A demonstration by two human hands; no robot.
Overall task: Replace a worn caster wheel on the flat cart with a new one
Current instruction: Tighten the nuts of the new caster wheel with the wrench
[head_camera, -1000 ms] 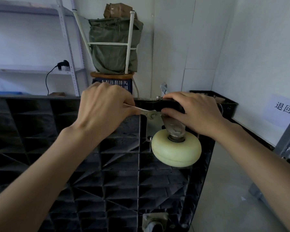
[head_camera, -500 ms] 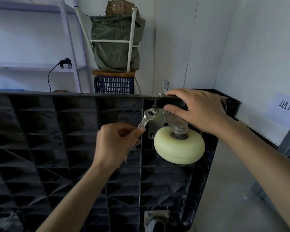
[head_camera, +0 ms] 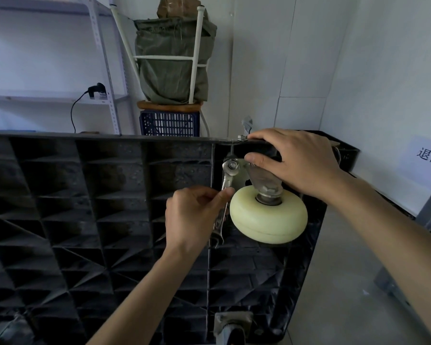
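My left hand (head_camera: 197,215) has swung the wrench (head_camera: 225,192) handle down; its grip pinches the shaft. Right hand (head_camera: 294,160) grips the cart (head_camera: 110,195) edge above the caster wheel (head_camera: 268,217). I'd reseat squarely on the nut (head_camera: 232,165).

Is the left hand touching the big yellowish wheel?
Cannot tell. In the head view the left hand grips the wrench right beside the wheel; no clear gap shows.

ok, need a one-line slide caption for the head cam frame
Left hand turns a wrench on a caster nut while the right hand grips the upturned cart's edge.
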